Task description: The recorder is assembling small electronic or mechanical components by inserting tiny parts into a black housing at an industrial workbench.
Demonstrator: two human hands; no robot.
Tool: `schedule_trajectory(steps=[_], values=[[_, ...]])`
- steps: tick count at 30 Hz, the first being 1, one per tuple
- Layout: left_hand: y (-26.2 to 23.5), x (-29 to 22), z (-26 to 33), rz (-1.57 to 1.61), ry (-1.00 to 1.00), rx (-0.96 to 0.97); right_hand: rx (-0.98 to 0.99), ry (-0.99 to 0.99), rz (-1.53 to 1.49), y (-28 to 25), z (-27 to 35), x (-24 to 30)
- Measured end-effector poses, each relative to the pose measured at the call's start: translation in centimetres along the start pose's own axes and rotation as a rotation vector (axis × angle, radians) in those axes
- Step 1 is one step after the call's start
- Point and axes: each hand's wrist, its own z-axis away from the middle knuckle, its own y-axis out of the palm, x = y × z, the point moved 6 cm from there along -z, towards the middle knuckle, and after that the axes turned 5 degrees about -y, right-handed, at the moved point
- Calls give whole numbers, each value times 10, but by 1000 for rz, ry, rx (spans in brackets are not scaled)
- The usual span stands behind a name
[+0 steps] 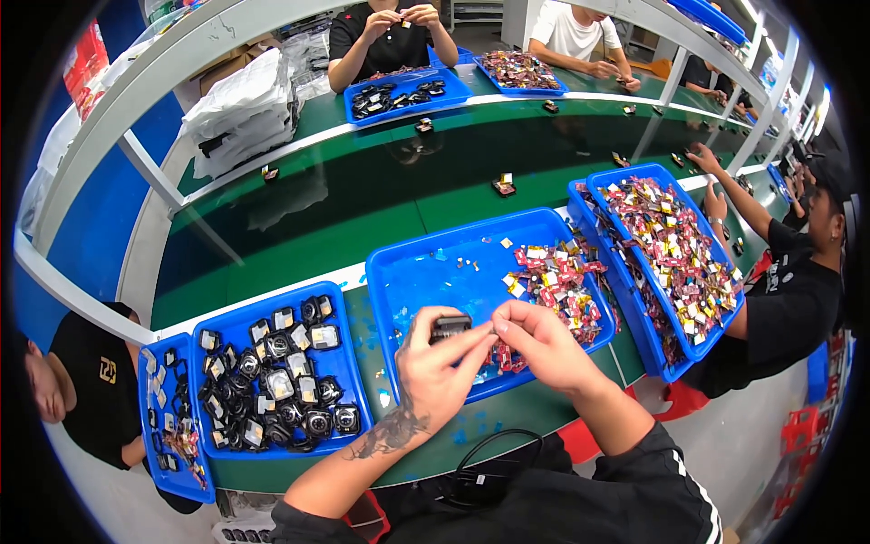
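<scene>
A left hand (439, 367) grasps a small black case (450, 326) over the blue tray's (421, 281) near side; the right hand (542, 343) pinches something indiscernible. The case looks light, stiff, perhaps slippery, best held by its edges.

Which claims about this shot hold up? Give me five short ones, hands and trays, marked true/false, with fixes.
1. The left hand holds a small black device. True.
2. The hands are held wide apart. False: the fingertips of the right hand are close against those of the left.
3. The near tray of black devices lies left of the middle tray. True.
4. The middle tray is evenly filled. False: its red-and-white parts are heaped mostly toward the right.
5. Small pieces sit spaced out along the green belt. True.
</scene>
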Motion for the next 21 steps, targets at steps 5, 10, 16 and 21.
schedule_trajectory(steps=[5,10,16,21], values=[[-5,-14,11,144,36,11,-77,-93,42,-5,-3,7],[-3,24,7,701,-422,190,-339,-554,1315,-35,0,46],[-13,39,14,817,-496,194,-269,-523,917,3,-2,61],[-24,39,10,785,-475,166,-192,-171,1028,-27,-18,30]])
